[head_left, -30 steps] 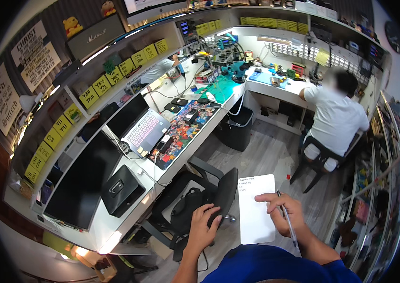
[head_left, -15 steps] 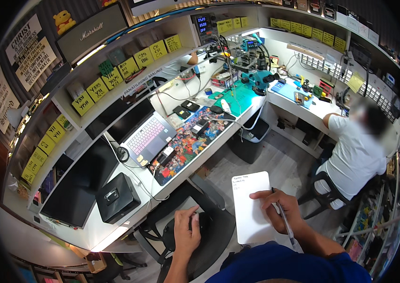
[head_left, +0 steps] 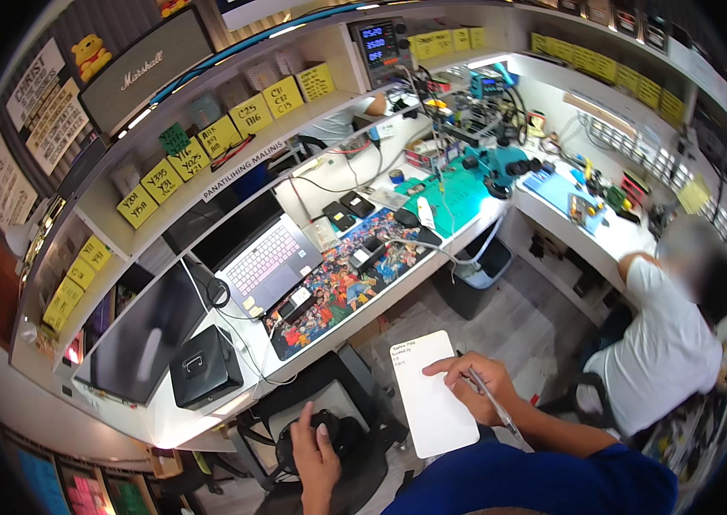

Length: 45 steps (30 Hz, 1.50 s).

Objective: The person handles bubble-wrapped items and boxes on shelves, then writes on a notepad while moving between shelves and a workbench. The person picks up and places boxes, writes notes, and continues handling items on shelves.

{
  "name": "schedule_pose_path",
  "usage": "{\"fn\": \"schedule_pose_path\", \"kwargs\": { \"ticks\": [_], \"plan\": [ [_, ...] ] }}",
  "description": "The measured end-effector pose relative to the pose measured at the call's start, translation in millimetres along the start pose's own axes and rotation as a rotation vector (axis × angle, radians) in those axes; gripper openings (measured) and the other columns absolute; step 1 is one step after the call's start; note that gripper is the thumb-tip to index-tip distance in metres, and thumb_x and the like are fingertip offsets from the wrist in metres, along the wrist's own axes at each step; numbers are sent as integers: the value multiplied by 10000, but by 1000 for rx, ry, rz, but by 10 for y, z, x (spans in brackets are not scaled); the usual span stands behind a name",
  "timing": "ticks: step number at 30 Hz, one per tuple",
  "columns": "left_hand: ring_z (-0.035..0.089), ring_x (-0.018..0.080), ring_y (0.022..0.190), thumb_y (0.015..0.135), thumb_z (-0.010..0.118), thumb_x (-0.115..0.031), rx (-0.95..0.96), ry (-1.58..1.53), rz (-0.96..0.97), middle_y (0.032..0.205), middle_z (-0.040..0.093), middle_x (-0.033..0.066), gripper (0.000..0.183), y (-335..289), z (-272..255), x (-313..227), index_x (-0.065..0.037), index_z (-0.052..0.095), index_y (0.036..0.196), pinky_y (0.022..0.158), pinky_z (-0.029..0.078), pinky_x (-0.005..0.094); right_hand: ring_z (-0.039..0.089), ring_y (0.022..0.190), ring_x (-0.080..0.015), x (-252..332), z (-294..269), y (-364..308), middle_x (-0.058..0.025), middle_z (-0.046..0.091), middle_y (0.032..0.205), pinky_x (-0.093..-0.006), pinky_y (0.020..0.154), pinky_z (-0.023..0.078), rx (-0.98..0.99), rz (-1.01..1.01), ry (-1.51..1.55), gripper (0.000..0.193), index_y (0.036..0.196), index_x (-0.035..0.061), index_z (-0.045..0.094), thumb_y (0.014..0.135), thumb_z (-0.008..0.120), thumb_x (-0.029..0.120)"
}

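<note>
The right hand grips a pen at the right edge of a white sheet. The left hand hangs apart — loosely open.

Right hand gripping slim clear pen, touching white rectangular paper sheet, left hand loosely spread near black chair.

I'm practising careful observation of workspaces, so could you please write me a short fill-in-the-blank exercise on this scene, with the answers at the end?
The camera wearer holds the pen in the ____ hand.
The laptop stands ____, with its keyboard showing.
The handled box is coloured ____.
The seated person wears a ____ shirt.

Missing words: right; open; black; white.
</note>
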<state>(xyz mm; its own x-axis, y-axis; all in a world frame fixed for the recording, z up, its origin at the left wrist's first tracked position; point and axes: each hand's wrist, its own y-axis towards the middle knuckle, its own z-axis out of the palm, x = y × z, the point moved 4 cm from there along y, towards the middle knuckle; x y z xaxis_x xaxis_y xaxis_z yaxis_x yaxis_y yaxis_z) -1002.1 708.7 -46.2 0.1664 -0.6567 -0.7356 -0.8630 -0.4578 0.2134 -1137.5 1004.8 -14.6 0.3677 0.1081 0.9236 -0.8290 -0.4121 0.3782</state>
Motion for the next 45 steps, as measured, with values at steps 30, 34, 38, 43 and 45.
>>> {"fn": "schedule_pose_path", "kwargs": {
  "ticks": [30, 34, 38, 43, 45],
  "plan": [
    [591, 274, 725, 981, 630, -43, -234, 329, 536, 755, 630, 84, 349, 3038, 800, -1848, -84, 700, 1320, 934, 431, 415, 715, 994, -217, -864, -1822, 2150, -237, 742, 1178, -359, 924, 559, -71, 52, 455, 216, 1098, -17, 611, 1016, 660, 177],
    [593, 277, 857, 1010, 642, -98, -362, 283, 614, 893, 658, 99, 251, 3715, 607, -1849, -87, 754, 1234, 942, 447, 416, 732, 1047, -249, -919, -1701, 2676, -194, 765, 1171, -376, 957, 555, -44, -110, 156, 171, 1059, -18, 685, 1017, 647, 143],
    [592, 240, 917, 1006, 640, -153, -350, 5, 479, 977, 635, 121, 342, 3923, 628, -1586, 7, 668, 1307, 935, 457, 392, 699, 1146, -193, -1215, -1374, 3083, -136, 759, 1220, -343, 999, 535, 60, 37, 350, 133, 1121, 27, 676, 1065, 639, 141],
    [551, 201, 957, 1019, 631, -197, -85, -187, 460, 1090, 574, 107, 538, 4074, 1722, -1411, 44, 491, 1479, 945, 462, 386, 678, 1167, -153, -1293, -1357, 3292, -138, 748, 1244, -330, 993, 531, -69, 56, 408, 191, 1137, 2, 623, 1104, 601, 188],
    [584, 292, 1065, 985, 654, -128, 66, -203, 487, 1104, 619, 146, 560, 4029, 2127, -1340, 35, 480, 1492, 1089, 411, 484, 678, 1164, -149, -1360, -1446, 3327, -132, 750, 1243, -327, 992, 530, -100, 137, 390, 206, 1142, 4, 626, 1108, 595, 206]
  ]
}}
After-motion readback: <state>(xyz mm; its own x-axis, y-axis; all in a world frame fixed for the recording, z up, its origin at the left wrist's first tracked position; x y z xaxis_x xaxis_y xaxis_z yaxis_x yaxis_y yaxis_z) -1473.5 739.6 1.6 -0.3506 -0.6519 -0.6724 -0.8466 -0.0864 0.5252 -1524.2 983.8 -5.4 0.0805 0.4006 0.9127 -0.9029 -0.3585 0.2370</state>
